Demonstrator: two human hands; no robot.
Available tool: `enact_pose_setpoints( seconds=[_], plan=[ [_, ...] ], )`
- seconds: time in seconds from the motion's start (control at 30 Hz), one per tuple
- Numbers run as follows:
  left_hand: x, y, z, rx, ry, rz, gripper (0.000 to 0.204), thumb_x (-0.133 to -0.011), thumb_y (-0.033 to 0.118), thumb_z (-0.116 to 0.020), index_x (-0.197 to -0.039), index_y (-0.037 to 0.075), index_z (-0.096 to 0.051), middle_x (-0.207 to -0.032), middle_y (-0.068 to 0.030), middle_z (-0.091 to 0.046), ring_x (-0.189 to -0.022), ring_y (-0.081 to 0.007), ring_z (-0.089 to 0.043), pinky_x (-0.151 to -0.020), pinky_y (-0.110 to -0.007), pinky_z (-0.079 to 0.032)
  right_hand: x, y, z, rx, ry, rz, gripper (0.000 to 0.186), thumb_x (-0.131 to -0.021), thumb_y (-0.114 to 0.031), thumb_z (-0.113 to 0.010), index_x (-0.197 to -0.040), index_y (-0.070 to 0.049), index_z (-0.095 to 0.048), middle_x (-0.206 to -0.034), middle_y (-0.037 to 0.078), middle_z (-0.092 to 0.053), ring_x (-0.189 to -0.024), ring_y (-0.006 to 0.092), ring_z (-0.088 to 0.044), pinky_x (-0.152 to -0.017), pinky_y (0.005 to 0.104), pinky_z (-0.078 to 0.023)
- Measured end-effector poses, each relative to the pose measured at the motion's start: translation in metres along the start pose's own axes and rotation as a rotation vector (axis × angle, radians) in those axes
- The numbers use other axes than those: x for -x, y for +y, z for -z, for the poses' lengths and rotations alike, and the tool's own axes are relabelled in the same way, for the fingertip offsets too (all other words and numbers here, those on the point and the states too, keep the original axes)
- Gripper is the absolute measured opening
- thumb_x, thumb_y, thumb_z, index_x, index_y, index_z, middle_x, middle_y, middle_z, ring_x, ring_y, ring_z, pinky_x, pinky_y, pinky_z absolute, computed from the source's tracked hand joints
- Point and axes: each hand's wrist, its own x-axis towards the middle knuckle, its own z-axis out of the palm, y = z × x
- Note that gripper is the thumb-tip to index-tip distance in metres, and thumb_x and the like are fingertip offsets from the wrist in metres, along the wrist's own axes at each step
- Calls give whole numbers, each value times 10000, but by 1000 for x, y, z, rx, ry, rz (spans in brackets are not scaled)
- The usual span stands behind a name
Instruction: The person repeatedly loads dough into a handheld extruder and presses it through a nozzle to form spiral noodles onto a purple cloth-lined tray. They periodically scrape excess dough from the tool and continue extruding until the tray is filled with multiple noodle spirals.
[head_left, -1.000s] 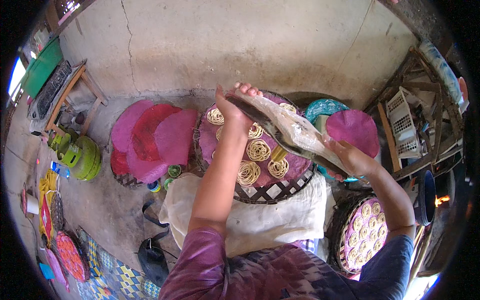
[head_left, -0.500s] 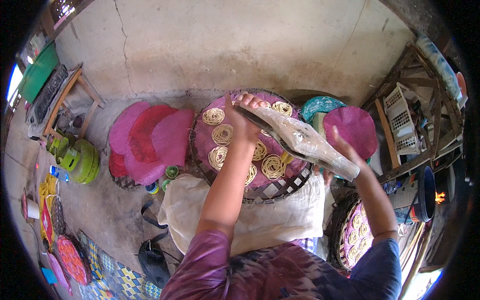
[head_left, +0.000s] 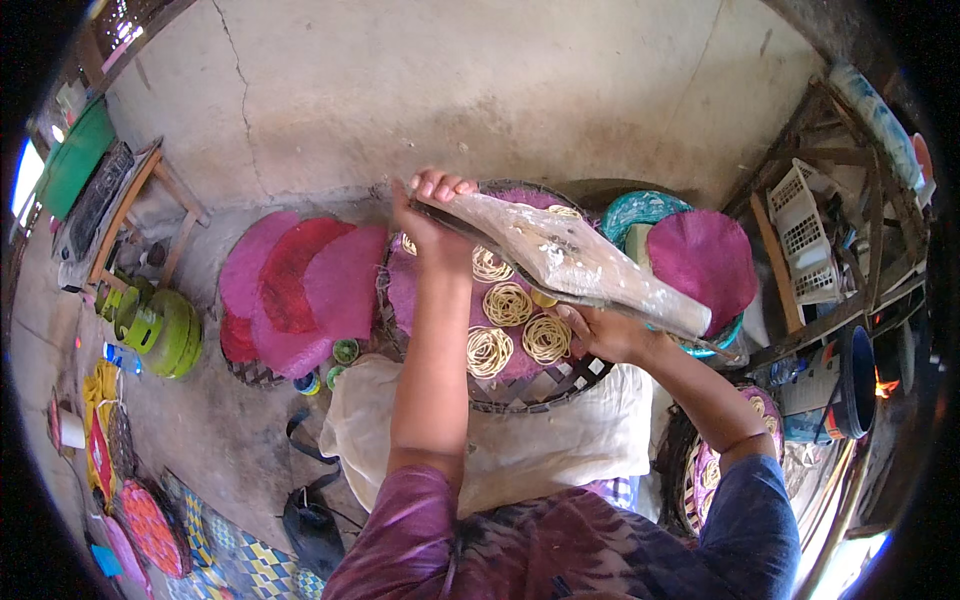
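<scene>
My left hand (head_left: 430, 210) grips the upper-left end of a long, worn pressing board (head_left: 570, 255), held tilted over a round woven tray (head_left: 582, 385). My right hand (head_left: 605, 335) is closed beneath the board, near a small brass cylinder (head_left: 543, 298) under it; what its fingers hold is hidden. On the tray's pink mat (head_left: 402, 300) lie several pale noodle coils (head_left: 488, 350), some hidden by the board and my left arm.
Pink and red mats (head_left: 340, 285), a green gas cylinder (head_left: 165, 335), white cloth (head_left: 360, 420), a teal basin (head_left: 640, 205) with a mat (head_left: 700, 270), wooden rack (head_left: 785, 265), dark bucket (head_left: 855, 385) near a flame, and another coil tray (head_left: 700, 480) surround me.
My right hand has moved left and underneath the board from its right end. My left hand and the board's left end have shifted slightly leftward.
</scene>
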Motion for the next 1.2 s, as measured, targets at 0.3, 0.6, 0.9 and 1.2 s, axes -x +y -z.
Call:
enact_pose_setpoints(
  seconds=[0.3,0.6,0.9,1.2],
  plan=[
    [-34,-51,-12,-245,391,37,628,-933,669,-248,-655,136,-429,-564,-40,-413,-520,-222,-438,-620,-398,-404,37,30,105,-655,-137,-314,729,-987,-630,-264,-1306,-14,-488,-760,133,-638,-590,184,-600,-543,295,-509],
    [-42,-61,28,-165,493,55,586,-953,619,-195,-685,135,-386,-553,-31,-388,-509,-201,-397,-593,-402,-378,23,15,82,-324,98,-454,840,-962,-684,-261,-847,48,-657,-604,112,-576,-545,166,-573,-529,335,-468],
    [-44,-74,9,-167,579,60,497,-959,529,-219,-682,154,-393,-553,9,-372,-507,-164,-382,-581,-367,-363,31,4,95,-253,260,-493,764,-963,-659,-337,-847,28,-650,-563,78,-542,-480,138,-554,-417,297,-424],
    [-27,-78,18,-89,621,120,562,-947,577,-203,-642,140,-380,-506,-11,-345,-467,-183,-364,-554,-376,-358,54,4,94,-317,225,-521,718,-963,-632,-390,-887,27,-665,-554,45,-523,-428,127,-501,-396,294,-391]
  ],
)
